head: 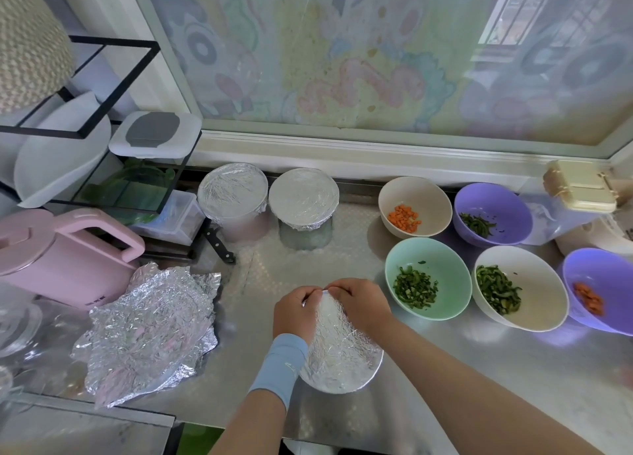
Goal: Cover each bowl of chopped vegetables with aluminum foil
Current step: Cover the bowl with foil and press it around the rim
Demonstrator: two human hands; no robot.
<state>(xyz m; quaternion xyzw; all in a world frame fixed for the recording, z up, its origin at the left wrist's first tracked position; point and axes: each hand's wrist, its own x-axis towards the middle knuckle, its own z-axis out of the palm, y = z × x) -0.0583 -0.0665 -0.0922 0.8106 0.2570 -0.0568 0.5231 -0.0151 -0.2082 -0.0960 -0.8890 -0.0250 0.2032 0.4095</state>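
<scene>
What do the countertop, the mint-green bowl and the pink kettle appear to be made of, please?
Countertop: probably stainless steel, brushed grey with soft reflections and an embossed pattern.
Mint-green bowl: smooth, matte-to-satin; plastic or glazed ceramic, I cannot tell which.
Pink kettle: likely moulded plastic, uniform matte pink with a chunky handle.

No readable text anywhere; small dark mark on pink kettle (65, 249) base, perhaps logo, too blurred.

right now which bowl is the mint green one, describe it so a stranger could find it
On the steel counter, find the open bowls on the right. The mint green bowl sits in the front row nearest the hands, holding chopped greens; it is the only green bowl, beside a cream bowl.
</scene>
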